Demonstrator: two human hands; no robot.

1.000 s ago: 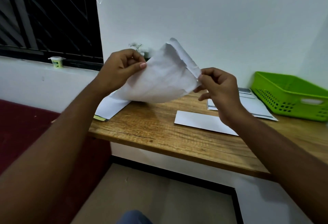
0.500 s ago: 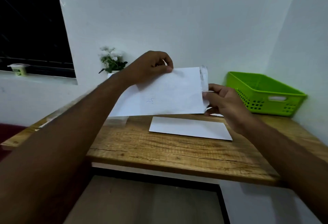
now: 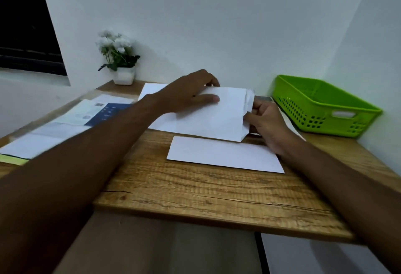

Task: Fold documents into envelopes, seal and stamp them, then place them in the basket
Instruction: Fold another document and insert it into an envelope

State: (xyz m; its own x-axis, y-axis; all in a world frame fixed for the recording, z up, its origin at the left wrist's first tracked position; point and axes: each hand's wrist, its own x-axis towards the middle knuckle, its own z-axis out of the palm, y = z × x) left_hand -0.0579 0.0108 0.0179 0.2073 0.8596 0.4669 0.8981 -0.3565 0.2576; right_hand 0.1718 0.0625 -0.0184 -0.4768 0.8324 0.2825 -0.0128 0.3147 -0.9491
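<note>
A white envelope (image 3: 219,119) is held low over the wooden table (image 3: 195,189), its open flap end to the right with crumpled paper showing there. My left hand (image 3: 191,93) grips its upper edge, thumb lying across the front. My right hand (image 3: 265,121) pinches the right end near the flap. A second flat white envelope (image 3: 223,156) lies on the table just in front. The green plastic basket (image 3: 325,106) stands at the back right corner and looks empty.
Printed documents (image 3: 71,121) are spread over the table's left part, with a yellow-green sheet edge at the far left. A white flower pot (image 3: 121,71) stands at the back left. Another white sheet (image 3: 152,89) lies behind my left hand. Walls close the back and right.
The view has tilted down. Both hands have lowered the envelope from chest height to just above the table, still holding it at the same ends.
</note>
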